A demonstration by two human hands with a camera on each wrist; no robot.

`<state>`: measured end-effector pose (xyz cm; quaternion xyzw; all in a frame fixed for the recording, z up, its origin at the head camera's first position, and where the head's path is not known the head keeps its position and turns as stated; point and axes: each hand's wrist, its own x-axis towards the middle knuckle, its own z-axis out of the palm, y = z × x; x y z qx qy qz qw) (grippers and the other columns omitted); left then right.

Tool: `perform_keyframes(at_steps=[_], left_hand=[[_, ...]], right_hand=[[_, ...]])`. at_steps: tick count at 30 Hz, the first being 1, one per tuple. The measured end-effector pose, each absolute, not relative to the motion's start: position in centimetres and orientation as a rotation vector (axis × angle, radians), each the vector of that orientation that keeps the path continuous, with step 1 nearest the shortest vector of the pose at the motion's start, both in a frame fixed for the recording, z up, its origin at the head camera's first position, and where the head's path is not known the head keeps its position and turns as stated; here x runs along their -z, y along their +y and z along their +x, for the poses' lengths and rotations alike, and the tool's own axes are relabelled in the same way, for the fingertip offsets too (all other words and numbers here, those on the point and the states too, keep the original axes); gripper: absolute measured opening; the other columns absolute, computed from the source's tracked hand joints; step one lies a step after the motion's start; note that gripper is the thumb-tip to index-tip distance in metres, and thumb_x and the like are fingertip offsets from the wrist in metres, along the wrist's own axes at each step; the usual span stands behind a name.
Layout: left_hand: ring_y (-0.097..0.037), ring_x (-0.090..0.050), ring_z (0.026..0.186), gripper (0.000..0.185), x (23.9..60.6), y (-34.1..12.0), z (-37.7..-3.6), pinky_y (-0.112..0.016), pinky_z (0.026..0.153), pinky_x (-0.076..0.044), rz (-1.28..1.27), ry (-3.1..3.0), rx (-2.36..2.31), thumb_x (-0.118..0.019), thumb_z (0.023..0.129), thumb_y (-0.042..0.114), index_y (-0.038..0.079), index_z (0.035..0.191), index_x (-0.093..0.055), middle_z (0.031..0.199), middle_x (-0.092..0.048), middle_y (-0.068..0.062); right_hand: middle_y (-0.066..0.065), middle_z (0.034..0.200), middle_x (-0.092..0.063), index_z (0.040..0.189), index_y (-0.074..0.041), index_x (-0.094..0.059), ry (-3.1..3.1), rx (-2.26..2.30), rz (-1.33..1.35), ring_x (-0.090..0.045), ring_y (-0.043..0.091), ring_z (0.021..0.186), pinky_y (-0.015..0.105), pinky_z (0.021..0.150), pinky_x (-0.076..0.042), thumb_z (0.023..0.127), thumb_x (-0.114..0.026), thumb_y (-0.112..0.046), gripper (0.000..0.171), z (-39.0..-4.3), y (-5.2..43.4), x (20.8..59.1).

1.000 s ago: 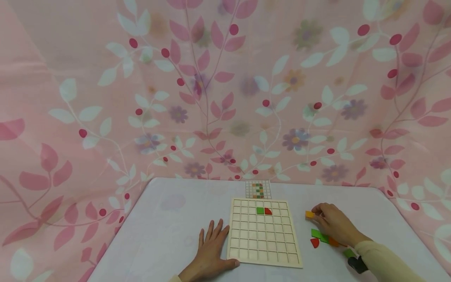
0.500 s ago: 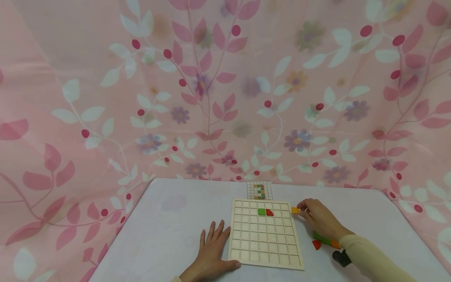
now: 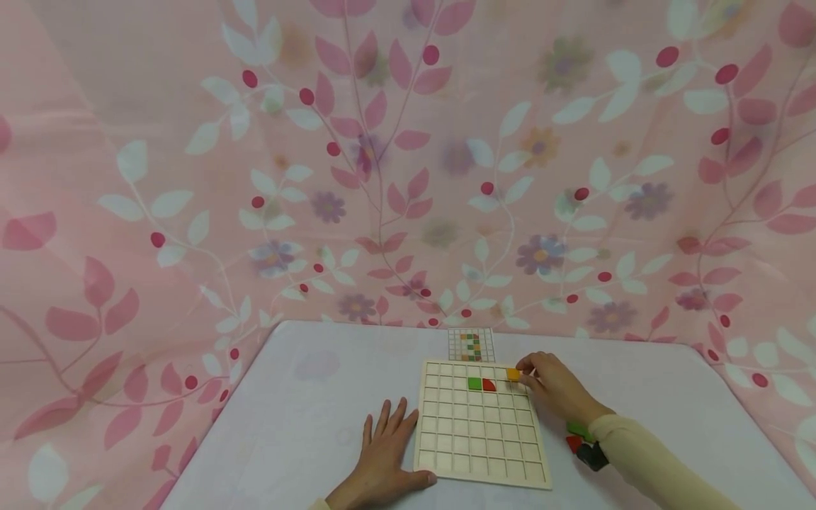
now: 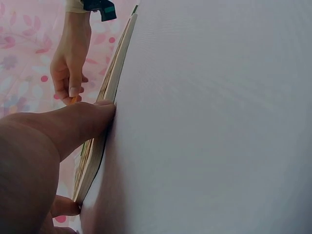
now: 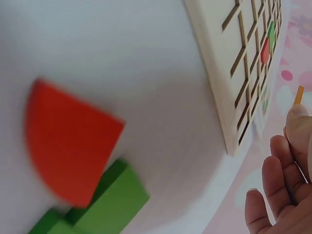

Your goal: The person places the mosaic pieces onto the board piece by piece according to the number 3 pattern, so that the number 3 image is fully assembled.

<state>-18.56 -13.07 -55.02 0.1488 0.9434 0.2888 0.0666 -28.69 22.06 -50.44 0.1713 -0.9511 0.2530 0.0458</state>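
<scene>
Two hands work at the wooden grid board (image 3: 479, 423). Right hand (image 3: 557, 388) pinches an orange tile (image 3: 513, 373) at its fingertips, over the board's upper right cells. Left hand (image 3: 384, 452) lies flat, fingers straight, thumb against the board's near-left edge.

three eyes on my board

head view looks forward and down, far back, taking in the whole grid board (image 3: 481, 423). my left wrist view skims its edge (image 4: 105, 119) up close. right wrist view, low on the table, shares that same board (image 5: 234, 63).
</scene>
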Motion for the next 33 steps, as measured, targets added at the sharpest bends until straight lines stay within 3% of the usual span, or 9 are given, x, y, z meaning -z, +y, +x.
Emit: perform_keyframes(at_steps=[33], left_hand=[[-0.040,0.002,0.152,0.108,54.9,-13.0,-18.4,-0.071,0.112,0.006,0.439,2.844,-0.877,-0.070,0.071,0.074,0.016,0.154,-0.034,0.166,-0.013,-0.010]], right_hand=[[-0.004,0.100,-0.060,0.103,-0.015,-0.066,-2.855,-0.784,0.697,-0.051,0.011,0.094,0.032,0.081,-0.053,0.094,-0.069,-0.019,0.011,-30.7,16.6,50.8]])
